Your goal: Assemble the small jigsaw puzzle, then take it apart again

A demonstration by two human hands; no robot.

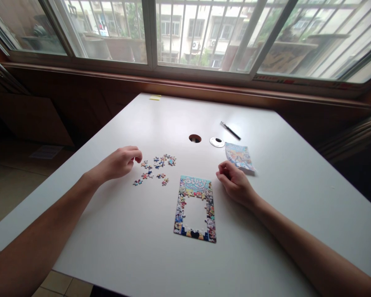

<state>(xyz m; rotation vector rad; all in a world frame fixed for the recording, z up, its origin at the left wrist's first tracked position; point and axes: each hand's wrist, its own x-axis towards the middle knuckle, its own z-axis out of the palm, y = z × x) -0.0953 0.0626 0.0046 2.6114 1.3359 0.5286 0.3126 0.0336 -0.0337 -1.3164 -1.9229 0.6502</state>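
Observation:
A jigsaw puzzle [212,212] lies flat on the white table, its picture border filled and its middle showing a pale open area. Left of it, loose puzzle pieces [147,175] are spread in small clusters. My left hand [122,161] is beside these pieces on their left, fingers curled down and closed; the fingertips are partly hidden, so whether a piece is in them cannot be seen. To the right of the puzzle's upper part, my right hand [235,181] rests in a loose fist with nothing visible in it. A printed picture sheet [239,156] lies just beyond that hand.
Farther back on the table [126,255] are a black pen [230,130], a round metallic cover [217,142] and a round cable hole [195,138]. A yellow sticky note [155,97] is at the far left corner. Barred windows [204,37] rise behind the table.

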